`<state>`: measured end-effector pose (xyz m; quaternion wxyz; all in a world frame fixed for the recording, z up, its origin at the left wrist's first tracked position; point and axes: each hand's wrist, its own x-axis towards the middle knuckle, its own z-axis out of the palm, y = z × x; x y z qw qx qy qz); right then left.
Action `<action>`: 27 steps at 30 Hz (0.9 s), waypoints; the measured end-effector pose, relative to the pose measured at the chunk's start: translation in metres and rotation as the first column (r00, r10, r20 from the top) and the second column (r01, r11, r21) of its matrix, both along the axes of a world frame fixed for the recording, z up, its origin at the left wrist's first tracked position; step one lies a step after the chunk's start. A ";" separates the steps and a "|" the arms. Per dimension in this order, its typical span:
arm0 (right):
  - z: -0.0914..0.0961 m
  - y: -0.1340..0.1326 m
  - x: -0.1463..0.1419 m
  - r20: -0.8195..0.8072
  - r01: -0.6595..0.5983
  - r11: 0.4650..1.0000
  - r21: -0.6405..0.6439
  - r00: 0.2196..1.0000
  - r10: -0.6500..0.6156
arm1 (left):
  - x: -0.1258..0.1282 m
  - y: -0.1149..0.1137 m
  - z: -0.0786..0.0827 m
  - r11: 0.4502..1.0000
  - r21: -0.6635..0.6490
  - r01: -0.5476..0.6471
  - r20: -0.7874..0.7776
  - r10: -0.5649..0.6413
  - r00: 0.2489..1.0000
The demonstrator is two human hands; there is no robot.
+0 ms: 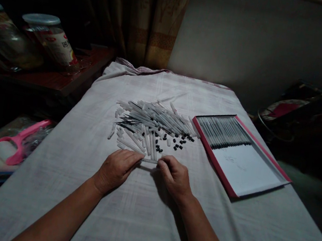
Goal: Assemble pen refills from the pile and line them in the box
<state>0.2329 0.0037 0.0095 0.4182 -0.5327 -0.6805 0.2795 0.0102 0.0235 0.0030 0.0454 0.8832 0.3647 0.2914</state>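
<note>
Between my hands a clear pen (pixel 149 161) lies level, just above the cloth. My left hand (pixel 118 169) pinches one end of it, and my right hand (pixel 174 176) has its fingers closed on the other end. What exactly the right fingertips cover is hidden. Just beyond my hands lies a heap of clear pen barrels and refills (pixel 155 116). Small black caps or plugs (pixel 175 147) are scattered at its right front. Right of the heap sits a shallow red-edged box (pixel 256 174) with a row of pens (pixel 226 131) in its far half.
A pale checked cloth (pixel 142 220) covers the table. At the left, a dark red side table (pixel 74 75) carries a lidded jar (pixel 54 43) and a glass jug (pixel 13 45). A pink-handled item (pixel 23 140) lies low at the left. Behind stand a curtain (pixel 156 17) and a wall (pixel 249 37).
</note>
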 end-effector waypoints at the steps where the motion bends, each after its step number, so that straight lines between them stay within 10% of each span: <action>1: -0.001 0.000 0.000 -0.015 0.004 1.000 -0.016 1.000 -0.004 | 0.000 0.000 0.000 1.000 -0.002 0.001 -0.002 -0.001 1.000; 27: 0.000 -0.002 0.006 -0.018 -0.059 0.997 -0.049 0.998 0.059 | 0.000 0.000 0.000 1.000 -0.010 -0.003 0.028 0.003 1.000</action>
